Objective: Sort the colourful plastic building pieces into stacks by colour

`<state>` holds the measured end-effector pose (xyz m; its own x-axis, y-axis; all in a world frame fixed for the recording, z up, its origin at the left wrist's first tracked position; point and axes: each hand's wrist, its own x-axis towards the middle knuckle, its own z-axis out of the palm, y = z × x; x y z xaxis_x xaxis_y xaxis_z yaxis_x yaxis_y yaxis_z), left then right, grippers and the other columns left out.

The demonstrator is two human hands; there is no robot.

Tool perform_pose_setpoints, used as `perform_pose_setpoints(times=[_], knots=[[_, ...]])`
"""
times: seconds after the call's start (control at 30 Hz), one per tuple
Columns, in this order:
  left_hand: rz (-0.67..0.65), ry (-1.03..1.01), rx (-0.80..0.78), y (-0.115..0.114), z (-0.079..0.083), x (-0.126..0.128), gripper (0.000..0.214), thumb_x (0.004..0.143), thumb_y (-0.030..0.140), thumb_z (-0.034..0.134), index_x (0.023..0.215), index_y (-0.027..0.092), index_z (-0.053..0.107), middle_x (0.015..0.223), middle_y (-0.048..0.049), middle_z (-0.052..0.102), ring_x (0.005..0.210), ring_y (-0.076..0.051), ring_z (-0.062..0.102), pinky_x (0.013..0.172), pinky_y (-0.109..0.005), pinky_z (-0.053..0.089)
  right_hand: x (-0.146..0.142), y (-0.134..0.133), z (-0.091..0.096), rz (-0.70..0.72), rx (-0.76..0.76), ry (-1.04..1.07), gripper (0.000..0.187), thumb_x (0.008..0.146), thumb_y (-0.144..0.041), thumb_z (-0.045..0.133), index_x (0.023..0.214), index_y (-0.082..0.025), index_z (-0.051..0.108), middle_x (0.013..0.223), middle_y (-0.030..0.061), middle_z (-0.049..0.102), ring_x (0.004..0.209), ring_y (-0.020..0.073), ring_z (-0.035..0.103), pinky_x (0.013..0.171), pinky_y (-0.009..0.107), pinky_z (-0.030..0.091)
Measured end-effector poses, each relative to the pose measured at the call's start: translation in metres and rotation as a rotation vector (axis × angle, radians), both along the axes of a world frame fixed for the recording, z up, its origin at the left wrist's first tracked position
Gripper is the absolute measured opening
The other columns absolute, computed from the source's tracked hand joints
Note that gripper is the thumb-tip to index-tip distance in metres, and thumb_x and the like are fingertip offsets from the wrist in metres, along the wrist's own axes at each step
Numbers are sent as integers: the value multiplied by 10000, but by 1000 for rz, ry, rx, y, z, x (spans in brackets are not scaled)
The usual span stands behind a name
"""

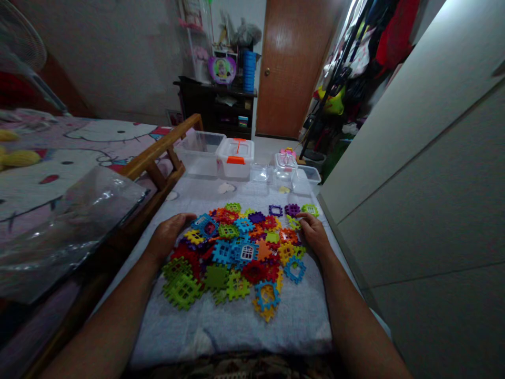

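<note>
A crumpled clear plastic sheet (67,237) lies over the bed at far left, beside a wooden bed rail (158,152). The left hand (169,237) rests palm down on the pile's left edge, its fingers pressed together and curved against a blue tile (205,226), pinching nothing that shows. The pile of interlocking plastic waffle tiles (236,258) lies between the 2 hands on a grey towel (229,337), its long axis running roughly from near left to far right. The right hand (313,234) is at the far right edge, and whether its fingertips (300,221) pinch a tile cannot be told. It is the nearer hand to 3 loose tiles (292,210). Beyond, from left to right, stand a clear open box (199,152), a lidded box with orange latches (235,158), a small clear tray (261,172), a clear lidded box (285,167) with a pink item (287,153) on top, and a clear box (305,179); no contents can be made out in any of them.
</note>
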<state>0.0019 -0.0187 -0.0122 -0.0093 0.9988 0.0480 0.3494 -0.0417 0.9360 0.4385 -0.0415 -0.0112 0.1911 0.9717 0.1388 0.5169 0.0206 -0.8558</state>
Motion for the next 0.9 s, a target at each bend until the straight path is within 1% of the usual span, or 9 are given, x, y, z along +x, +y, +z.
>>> perform_pose_setpoints(times=[0.1,0.27,0.4,0.5,0.67,0.9], knots=[[-8,25,14,1,-1,-1,602,827,692,456,992,174,712,1081,-84,727,1085,-291,638,1022,-400,465,1,-2,1,20,-17,-14,313,804,-374,485,961,-175,669,585,-43,471,522,143,409,527,270,337],[-1,37,24,2,-1,-1,613,806,714,471,963,178,723,1065,-85,734,1067,-294,645,996,-401,484,-1,-3,-1,76,20,-55,270,796,-363,497,887,-185,679,713,4,608,634,163,521,607,282,409],[2,1,10,3,-5,-2,611,807,712,497,982,170,718,1073,-92,735,1054,-293,653,1008,-420,472,-4,-3,0,91,41,-114,233,770,-347,531,859,-189,677,791,25,659,670,167,559,651,293,440],[-2,-35,-3,3,-8,-3,628,806,717,506,1006,158,709,1084,-103,731,1053,-293,654,1020,-429,459,-5,-3,1,94,36,-153,231,764,-338,542,863,-187,684,815,34,674,672,167,568,663,301,451],[7,-21,-2,4,-8,-3,636,789,736,518,990,166,716,1073,-97,731,1062,-299,648,1016,-416,458,-5,-2,2,95,16,-176,242,766,-341,542,867,-180,691,781,33,668,673,174,579,651,301,454],[-1,-23,6,2,-7,-2,606,808,707,528,994,164,721,1066,-92,734,1043,-289,656,999,-406,468,-5,-2,2,94,4,-178,259,757,-370,545,859,-178,685,751,29,667,650,172,575,632,295,450]])
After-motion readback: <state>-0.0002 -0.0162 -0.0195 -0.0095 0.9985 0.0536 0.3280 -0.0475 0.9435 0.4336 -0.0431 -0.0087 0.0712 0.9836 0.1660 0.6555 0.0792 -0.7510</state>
